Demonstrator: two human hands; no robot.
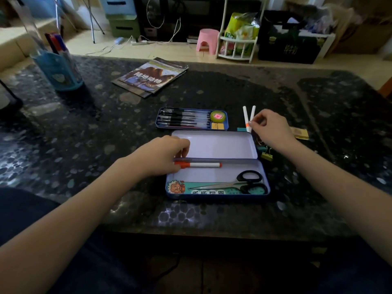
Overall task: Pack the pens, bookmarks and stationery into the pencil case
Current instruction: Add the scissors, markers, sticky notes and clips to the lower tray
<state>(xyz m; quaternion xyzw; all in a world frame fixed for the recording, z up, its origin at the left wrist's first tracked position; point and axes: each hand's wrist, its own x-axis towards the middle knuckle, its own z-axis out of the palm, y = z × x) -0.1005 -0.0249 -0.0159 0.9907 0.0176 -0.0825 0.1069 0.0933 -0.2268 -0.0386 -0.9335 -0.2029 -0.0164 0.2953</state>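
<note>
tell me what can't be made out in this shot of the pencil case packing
- Head view: the left hand covers the cap end of the orange pen.
- The right hand hides the lower ends of the two white pens; the grip is unclear.
- Binder clips sit partly behind the case lid; their number is unclear.
- The bookmark print is too small.

book: (150, 77) lies closed on the dark speckled surface (233, 90), far side
blue holder: (58, 71) stands far left, markers inside
pink stool: (207, 41) on floor beyond
white rack: (238, 42) beside stool
</note>
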